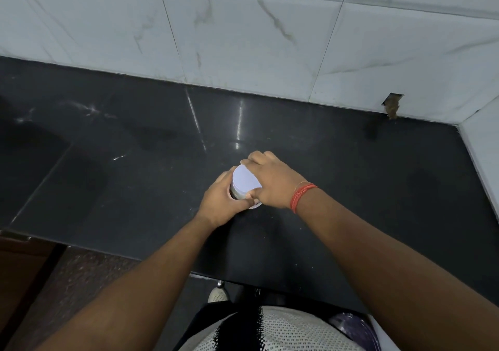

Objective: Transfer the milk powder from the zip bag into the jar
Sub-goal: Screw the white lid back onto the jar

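A small jar (239, 193) with a white lid (246, 180) stands on the black counter (351, 188) near its middle. My left hand (220, 205) wraps around the jar's body from the left. My right hand (272, 182) grips the lid from the right and above, fingers curled over its far edge. A red thread band circles my right wrist. The jar's contents are mostly hidden by both hands. No zip bag is in view.
White marble-look wall tiles (243, 40) rise behind the counter and at the right corner. A chipped hole (392, 105) marks the wall base at the right. A purple bucket (353, 329) and the floor lie below the counter's front edge.
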